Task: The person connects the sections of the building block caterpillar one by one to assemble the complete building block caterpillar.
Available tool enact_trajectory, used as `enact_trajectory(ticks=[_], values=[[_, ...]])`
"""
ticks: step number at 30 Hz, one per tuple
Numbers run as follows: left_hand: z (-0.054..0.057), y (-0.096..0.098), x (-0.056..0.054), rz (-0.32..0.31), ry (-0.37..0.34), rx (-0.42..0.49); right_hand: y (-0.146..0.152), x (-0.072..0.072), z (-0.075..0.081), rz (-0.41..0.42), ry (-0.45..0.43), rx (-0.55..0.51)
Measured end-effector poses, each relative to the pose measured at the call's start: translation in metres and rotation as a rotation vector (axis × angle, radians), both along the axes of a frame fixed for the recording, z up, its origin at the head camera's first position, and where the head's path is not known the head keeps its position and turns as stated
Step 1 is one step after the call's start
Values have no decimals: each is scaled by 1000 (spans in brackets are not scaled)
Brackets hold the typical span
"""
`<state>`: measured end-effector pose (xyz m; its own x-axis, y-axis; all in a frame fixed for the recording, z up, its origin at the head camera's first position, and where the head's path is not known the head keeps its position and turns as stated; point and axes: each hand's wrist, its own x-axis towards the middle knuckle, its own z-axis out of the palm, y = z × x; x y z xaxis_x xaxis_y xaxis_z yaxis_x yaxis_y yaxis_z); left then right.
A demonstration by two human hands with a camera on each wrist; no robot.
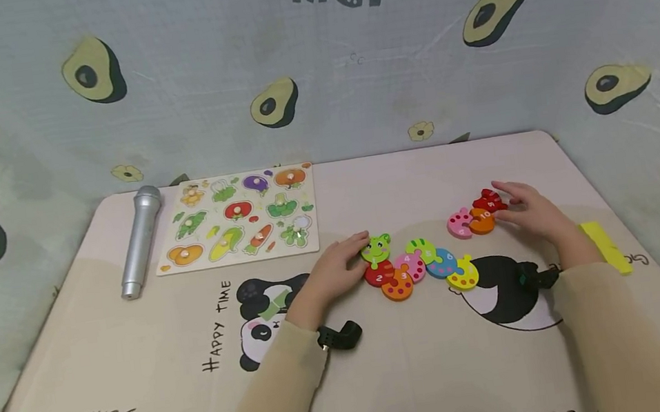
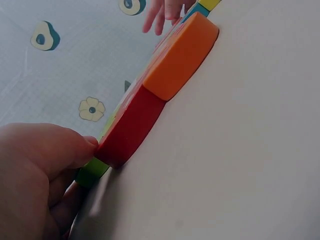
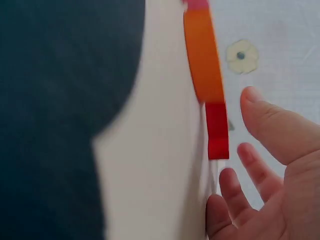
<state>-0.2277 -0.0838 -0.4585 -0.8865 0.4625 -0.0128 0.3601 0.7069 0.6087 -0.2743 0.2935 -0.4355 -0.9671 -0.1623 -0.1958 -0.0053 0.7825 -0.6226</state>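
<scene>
A wooden number caterpillar puzzle lies joined in a wavy row, with a green smiling head and several coloured, numbered pieces. My left hand grips the head at its left end, thumb at the seam between the head and the red piece. A shorter joined row, made of a pink piece, an orange piece and a red piece, lies apart to the upper right. Beside its red end my right hand has its fingers spread, with a gap to the red piece in the right wrist view.
A vegetable puzzle board lies at the back left, with a silver microphone beside it. A yellow strip sits next to the right forearm. The tablecloth carries printed pandas and lettering; a patterned cloth hangs behind.
</scene>
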Motion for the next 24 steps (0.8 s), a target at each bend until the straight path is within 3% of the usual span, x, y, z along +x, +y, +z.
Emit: enact_trajectory(ticks=[7,12,24], values=[[1,0,1,-6,-8,0,0,-13,3,101,-68,72],[3,1,2,-1,-2,-2,-3,-18,2,159,-62,127],[3,1,3,7,6,-17,-11,-21,2,122,-8,140]])
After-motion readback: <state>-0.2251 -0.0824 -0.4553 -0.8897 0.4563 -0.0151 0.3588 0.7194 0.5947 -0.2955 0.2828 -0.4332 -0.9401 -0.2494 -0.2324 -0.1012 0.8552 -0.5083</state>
